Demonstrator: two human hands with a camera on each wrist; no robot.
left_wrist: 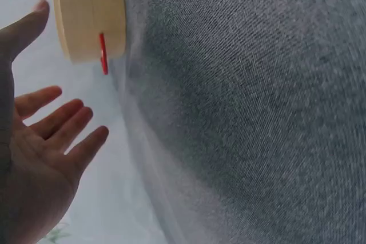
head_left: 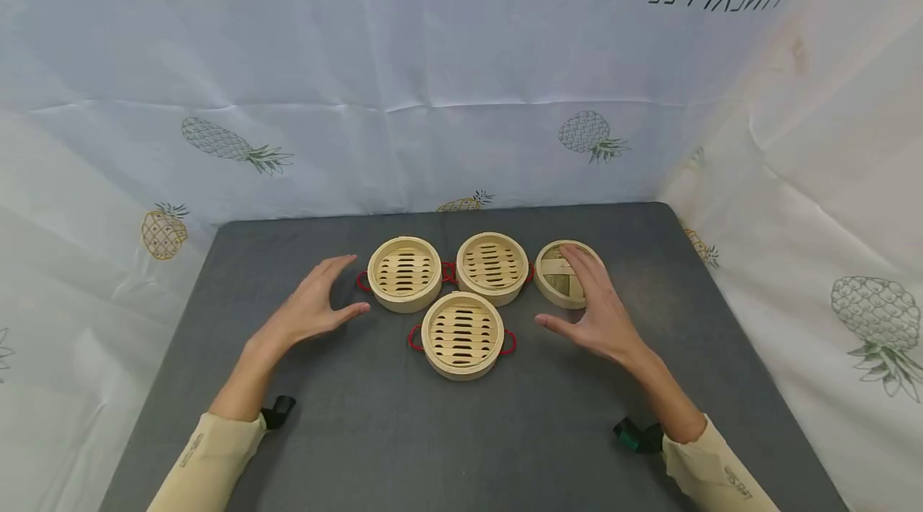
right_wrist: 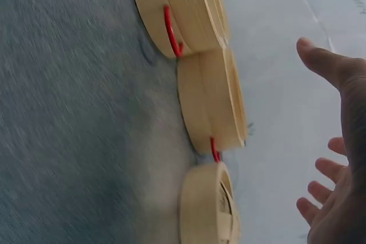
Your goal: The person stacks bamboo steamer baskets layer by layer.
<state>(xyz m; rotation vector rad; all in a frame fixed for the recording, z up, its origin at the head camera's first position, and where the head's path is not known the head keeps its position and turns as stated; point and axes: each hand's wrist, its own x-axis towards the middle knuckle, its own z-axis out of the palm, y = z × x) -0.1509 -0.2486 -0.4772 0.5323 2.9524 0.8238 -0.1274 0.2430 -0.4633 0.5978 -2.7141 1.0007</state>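
Note:
Three round bamboo steamer baskets with slatted bases and red side handles stand on the dark table: a left one [head_left: 405,275], a middle one [head_left: 493,268] and a front one [head_left: 462,336]. To their right lies a woven bamboo lid [head_left: 562,292]. My left hand [head_left: 317,304], thumb and fingers spread, is held left of the left basket and grips nothing. In the head view my right hand [head_left: 594,304] overlaps the lid, fingers extended and thumb apart. The right wrist view has this hand [right_wrist: 337,181] spread apart from the lid [right_wrist: 209,207].
The dark grey table [head_left: 360,432] ends at a back edge against a white pineapple-print cloth [head_left: 433,55], which also hangs along both sides. A black strap piece [head_left: 278,412] sits by the left cuff, another black and green piece [head_left: 638,437] by the right cuff.

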